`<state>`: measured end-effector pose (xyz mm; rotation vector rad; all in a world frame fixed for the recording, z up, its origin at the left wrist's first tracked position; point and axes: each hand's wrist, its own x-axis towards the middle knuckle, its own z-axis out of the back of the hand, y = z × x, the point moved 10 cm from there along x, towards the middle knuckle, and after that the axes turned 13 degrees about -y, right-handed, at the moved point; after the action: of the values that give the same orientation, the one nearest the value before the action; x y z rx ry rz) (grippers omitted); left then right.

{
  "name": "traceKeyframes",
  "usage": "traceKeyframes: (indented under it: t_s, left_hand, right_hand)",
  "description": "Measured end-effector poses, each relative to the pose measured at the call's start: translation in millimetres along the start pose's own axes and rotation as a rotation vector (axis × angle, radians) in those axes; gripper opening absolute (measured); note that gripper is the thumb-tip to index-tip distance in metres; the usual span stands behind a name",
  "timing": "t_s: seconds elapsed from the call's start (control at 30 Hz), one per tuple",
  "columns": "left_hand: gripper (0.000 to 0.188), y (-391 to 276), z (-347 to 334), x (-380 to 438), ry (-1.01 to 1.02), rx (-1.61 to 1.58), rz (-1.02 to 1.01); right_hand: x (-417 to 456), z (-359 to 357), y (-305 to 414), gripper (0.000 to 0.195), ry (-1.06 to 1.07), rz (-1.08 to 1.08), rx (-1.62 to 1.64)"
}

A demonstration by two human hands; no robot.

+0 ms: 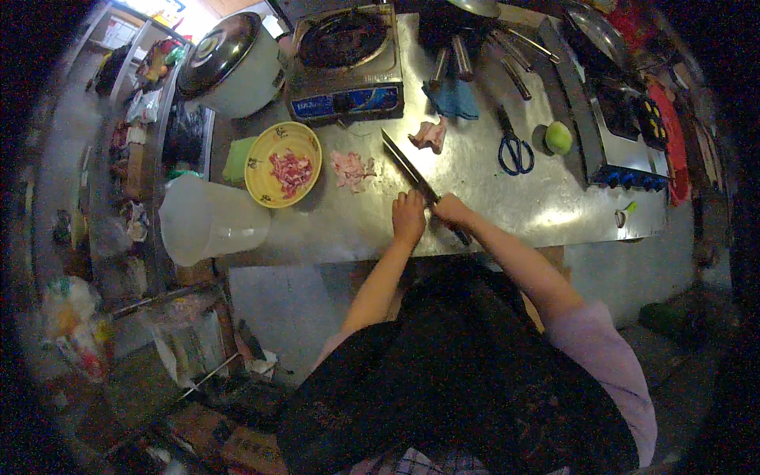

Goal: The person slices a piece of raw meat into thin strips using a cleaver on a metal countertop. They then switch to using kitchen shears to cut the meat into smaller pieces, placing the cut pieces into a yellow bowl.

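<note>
In my right hand point(454, 211) is the handle of a long-bladed kitchen knife point(408, 166). Its blade slants away to the upper left over the metal worktop point(499, 202). My left hand point(409, 217) is beside the handle end of the blade, back of the hand up; what lies under its fingers is hidden. A piece of raw meat point(428, 135) rests just right of the knife tip. Left of the blade are pale, fatty meat scraps point(352, 170). Farther left, a yellow patterned bowl point(255, 181) contains cut raw meat point(291, 172).
Black-handled scissors point(515, 155), a green round fruit or vegetable point(558, 138) and a peeler point(624, 214) lie to the right. A blue cloth point(454, 101) and gas burner point(347, 98) are behind. A translucent plastic container point(214, 219) and lidded pot point(243, 83) stand left.
</note>
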<state>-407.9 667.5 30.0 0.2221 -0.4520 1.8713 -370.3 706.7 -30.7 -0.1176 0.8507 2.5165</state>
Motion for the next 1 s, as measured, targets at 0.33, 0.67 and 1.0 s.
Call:
traceKeyframes:
  t_s: [0.33, 0.67, 1.0]
  left_hand:
    - [0.043, 12.6, 1.1, 0.8, -0.057, 0.026, 0.2]
    - [0.042, 19.1, 19.9, -8.6, -0.177, -0.176, 0.285]
    - [0.027, 18.8, 17.7, -9.9, -0.179, -0.121, 0.342]
  right_hand:
    - [-23.3, 17.4, -47.0, 0.022, -0.143, -0.524, 0.849]
    - [-62.5, 70.3, 7.9, 0.033, -0.131, -0.148, 0.411]
    - [-69.8, 9.8, -16.8, 0.035, -0.077, -0.339, 0.395]
